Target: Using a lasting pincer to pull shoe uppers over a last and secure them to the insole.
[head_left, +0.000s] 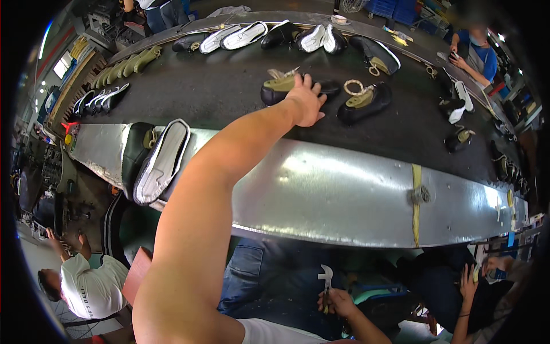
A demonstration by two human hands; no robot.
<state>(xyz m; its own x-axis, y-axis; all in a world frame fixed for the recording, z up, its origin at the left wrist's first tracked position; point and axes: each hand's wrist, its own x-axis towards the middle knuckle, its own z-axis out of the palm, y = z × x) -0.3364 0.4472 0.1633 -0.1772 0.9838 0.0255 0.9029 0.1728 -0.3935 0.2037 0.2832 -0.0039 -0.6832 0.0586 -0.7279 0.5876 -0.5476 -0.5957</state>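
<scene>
Metal hammer head, smooth metal ledge (glossy)

Black-and-olive shoe partly hidden behind left hand, hammer handle partly covered by right hand

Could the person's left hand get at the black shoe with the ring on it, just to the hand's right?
Probably yes: the left hand is already stretched out over the dark surface, and nothing seems to stand between it and the black shoe.
</scene>
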